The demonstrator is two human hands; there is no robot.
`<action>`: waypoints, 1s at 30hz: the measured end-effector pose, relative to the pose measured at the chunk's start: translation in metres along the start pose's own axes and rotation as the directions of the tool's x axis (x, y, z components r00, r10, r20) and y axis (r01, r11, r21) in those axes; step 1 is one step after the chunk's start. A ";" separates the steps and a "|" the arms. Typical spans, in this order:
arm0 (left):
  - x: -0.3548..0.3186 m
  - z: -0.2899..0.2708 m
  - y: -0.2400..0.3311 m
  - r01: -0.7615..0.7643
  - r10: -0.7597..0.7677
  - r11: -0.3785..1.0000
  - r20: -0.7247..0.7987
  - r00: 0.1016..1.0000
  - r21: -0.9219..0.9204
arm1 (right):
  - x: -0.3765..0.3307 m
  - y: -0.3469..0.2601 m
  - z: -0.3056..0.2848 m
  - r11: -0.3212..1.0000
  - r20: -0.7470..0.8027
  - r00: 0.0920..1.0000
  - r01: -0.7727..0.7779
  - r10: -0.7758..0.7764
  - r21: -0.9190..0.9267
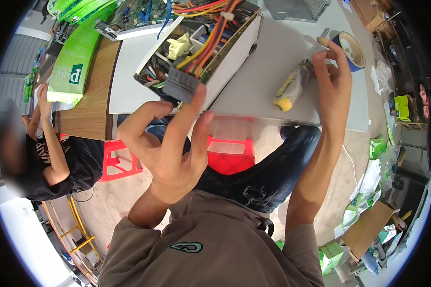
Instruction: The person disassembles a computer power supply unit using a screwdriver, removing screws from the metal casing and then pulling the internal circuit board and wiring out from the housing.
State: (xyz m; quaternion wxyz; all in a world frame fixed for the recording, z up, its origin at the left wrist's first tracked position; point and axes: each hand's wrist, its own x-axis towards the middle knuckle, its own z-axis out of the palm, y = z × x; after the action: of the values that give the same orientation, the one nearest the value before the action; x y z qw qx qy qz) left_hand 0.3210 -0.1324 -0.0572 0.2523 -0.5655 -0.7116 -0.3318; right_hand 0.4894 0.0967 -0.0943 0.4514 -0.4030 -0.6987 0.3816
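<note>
My left hand (170, 143) is raised at the table's near edge, fingers apart. One fingertip overlaps the lower right end of a dark grey plug-like block (181, 85); I cannot tell whether it touches. Behind it is an opened metal-cased electronic unit (232, 71), with yellow, red, orange and black wires (215, 40) bundled across it. My right hand (334, 79) reaches over the table at the right, its fingers curved and apart. Close to its fingertips lies a blurred screwdriver-like tool with a yellow handle (287, 93); its thin shaft is partly hidden by the fingers.
A tape roll (352, 51) stands beyond my right hand. Circuit boards (141, 16) and a grey metal panel (299, 9) are at the back. Green packaging (69, 71) lies on the wooden table at left, where a person works. A red stool (231, 155) stands below the table.
</note>
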 end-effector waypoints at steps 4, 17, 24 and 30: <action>0.002 0.006 0.007 0.082 -0.085 0.994 -0.034 0.996 -0.078 | 0.000 0.001 0.000 1.000 0.011 1.000 0.015 -0.015 0.016; 0.026 0.006 0.008 0.180 -0.186 0.971 -0.022 0.982 -0.160 | -0.001 -0.002 -0.005 0.999 0.004 0.999 0.036 -0.036 -0.034; 0.032 0.002 -0.040 0.340 -0.349 0.882 0.033 0.937 -0.327 | -0.002 0.004 -0.001 0.999 -0.043 0.998 0.046 -0.046 -0.013; 0.029 -0.001 -0.072 0.242 -0.260 0.886 0.010 0.966 -0.395 | -0.003 0.005 -0.002 0.996 -0.020 0.997 0.073 -0.074 -0.054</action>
State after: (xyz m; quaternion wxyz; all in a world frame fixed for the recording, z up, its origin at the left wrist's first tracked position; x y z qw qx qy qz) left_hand 0.2447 -0.1250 -0.0487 0.1038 -0.5006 -0.6920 -0.5097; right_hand 0.4935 0.0964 -0.0992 0.4620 -0.3930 -0.7180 0.3415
